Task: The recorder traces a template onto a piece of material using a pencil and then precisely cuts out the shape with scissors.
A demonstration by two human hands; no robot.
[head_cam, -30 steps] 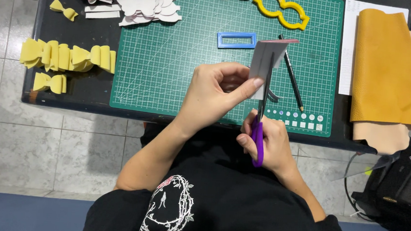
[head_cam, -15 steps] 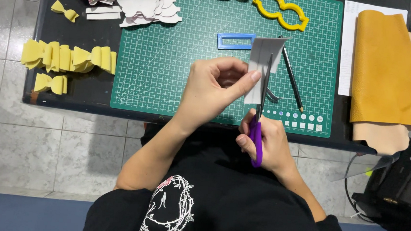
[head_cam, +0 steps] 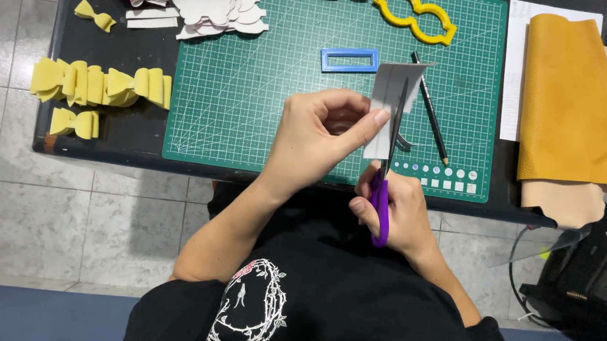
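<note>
- Left hand (head_cam: 320,139) up over the green cutting mat (head_cam: 251,103), thumb + fingers pinched on the left edge of a grey-white sheet piece (head_cam: 392,102); sheet sticks out to the right of the fingertips, held upright-ish above the mat.
- Right hand (head_cam: 400,213) below and just right of the left, near the table's front edge, closed round the purple handles of the scissors (head_cam: 387,176); fingers thru the loops.
- Scissor blades run up from the right hand into the sheet, roughly along its middle; blade edge inside the sheet, can't tell how wide the blades stand.
- Sheet sits directly above the right hand, touching the left thumb tip.
- Blue rectangular frame (head_cam: 350,60) flat on the mat, just left of the sheet's top.
- Black pencil (head_cam: 429,108) lies on the mat, just right of the sheet.
- Yellow foam bows (head_cam: 99,85) on the dark table, well left of both hands.
- Yellow leather roll (head_cam: 571,104) far right, well apart.
</note>
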